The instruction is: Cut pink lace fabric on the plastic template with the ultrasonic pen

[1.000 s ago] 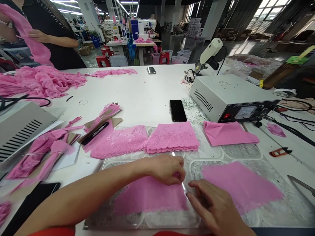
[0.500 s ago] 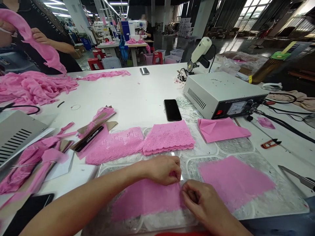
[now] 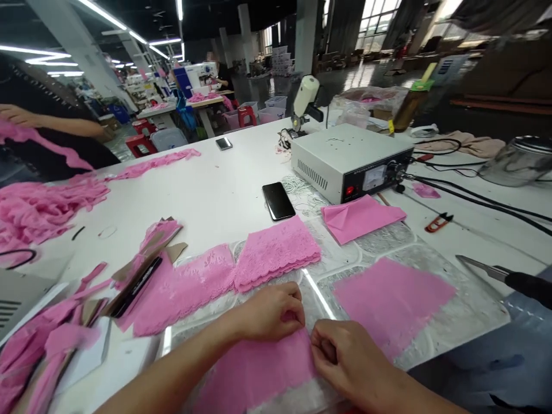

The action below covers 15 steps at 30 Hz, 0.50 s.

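Note:
My left hand (image 3: 271, 313) and my right hand (image 3: 345, 359) are both curled shut, fingertips nearly meeting, and each pinches the right edge of a flat pink fabric piece (image 3: 254, 374) that lies on a clear plastic sheet (image 3: 319, 293). Just beyond my left hand sits a stack of pink lace pieces (image 3: 276, 250), with a single lace piece (image 3: 181, 287) to its left. Another flat pink fabric piece (image 3: 392, 299) lies to the right of my right hand.
A black phone (image 3: 278, 201), a folded pink cloth (image 3: 360, 215) and a white machine box (image 3: 349, 158) lie further back. Red snips (image 3: 437, 221) and a long blade (image 3: 500, 273) are at right. Pink lace heaps (image 3: 43, 204) and a person's arm (image 3: 52, 121) are at left.
My right hand went from flat and open to a closed pinch on the fabric edge beside my left hand. The view swung so the table now sits rotated and shifted left.

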Each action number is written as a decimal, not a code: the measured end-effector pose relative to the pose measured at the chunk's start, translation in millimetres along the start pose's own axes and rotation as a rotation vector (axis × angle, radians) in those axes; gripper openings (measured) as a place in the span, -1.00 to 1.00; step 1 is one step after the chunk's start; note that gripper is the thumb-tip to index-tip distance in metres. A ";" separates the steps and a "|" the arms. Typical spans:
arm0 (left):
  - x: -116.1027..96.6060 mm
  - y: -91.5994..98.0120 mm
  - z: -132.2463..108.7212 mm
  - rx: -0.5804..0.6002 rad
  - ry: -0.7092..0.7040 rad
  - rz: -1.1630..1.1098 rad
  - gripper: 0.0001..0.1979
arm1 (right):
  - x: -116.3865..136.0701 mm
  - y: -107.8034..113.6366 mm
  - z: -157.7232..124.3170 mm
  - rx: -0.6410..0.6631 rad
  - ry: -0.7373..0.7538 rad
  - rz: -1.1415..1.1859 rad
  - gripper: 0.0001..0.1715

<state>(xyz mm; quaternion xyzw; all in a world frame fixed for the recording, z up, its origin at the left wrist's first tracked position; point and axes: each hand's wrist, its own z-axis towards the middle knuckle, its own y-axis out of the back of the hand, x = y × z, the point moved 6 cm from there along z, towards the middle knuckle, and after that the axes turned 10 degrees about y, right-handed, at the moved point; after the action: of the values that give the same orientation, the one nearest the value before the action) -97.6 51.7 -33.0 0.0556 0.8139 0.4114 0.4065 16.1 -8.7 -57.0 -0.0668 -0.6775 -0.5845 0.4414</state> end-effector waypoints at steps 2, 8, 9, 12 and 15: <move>1.0 0.2 0.4 0.001 0.009 -0.002 -0.82 | 0.8 1.3 1.2 -0.008 -0.021 0.005 -0.80; 0.4 2.5 -0.8 -0.024 0.052 -0.034 -0.79 | 5.3 2.7 2.2 -0.043 0.054 0.012 -0.75; 0.4 2.9 -1.2 -0.030 0.060 -0.038 -0.79 | 6.6 2.9 2.3 -0.051 0.077 0.014 -0.74; 0.8 3.3 -2.1 -0.041 0.079 -0.046 -0.79 | 9.0 3.0 2.7 -0.060 0.124 0.018 -0.72; 2.2 2.3 -1.8 -0.048 0.097 -0.046 -0.80 | 9.3 1.4 2.9 -0.053 0.126 0.014 -0.73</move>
<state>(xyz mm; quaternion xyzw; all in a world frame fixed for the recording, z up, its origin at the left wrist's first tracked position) -100.9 53.0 -32.0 0.0070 0.8236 0.4238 0.3769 9.8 -9.8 -49.5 -0.0465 -0.6321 -0.6022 0.4854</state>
